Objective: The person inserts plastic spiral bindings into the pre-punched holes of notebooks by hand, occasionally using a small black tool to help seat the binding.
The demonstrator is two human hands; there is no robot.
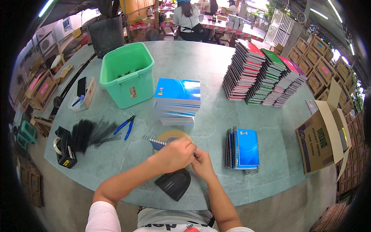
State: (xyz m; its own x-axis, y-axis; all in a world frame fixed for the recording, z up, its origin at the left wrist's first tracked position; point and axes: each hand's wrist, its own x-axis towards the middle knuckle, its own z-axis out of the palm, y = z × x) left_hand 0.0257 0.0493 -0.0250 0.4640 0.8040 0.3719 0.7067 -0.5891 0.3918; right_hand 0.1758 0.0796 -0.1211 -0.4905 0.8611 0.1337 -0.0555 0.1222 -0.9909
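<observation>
A blue notebook [158,145] with a spiral coil along its upper edge is mostly covered by my left hand [176,155], which is closed on it. The loose end of the coil sticks out past the notebook's left corner. My right hand [202,164] pinches with its fingertips against my left fingers, at the notebook's other end. What it grips is too small to make out. Partly hidden behind my hands is a round yellow object [172,134]. A black wedge-shaped block [176,185] lies just below them.
Unbound blue notebooks [177,89] are stacked ahead; coiled ones [247,147] lie right. Left are black spiral coils [87,133], blue-handled cutters [125,127], a tape dispenser [65,149] and a green bin [127,91]. Tall notebook stacks [243,71] and an open carton [319,139] stand right.
</observation>
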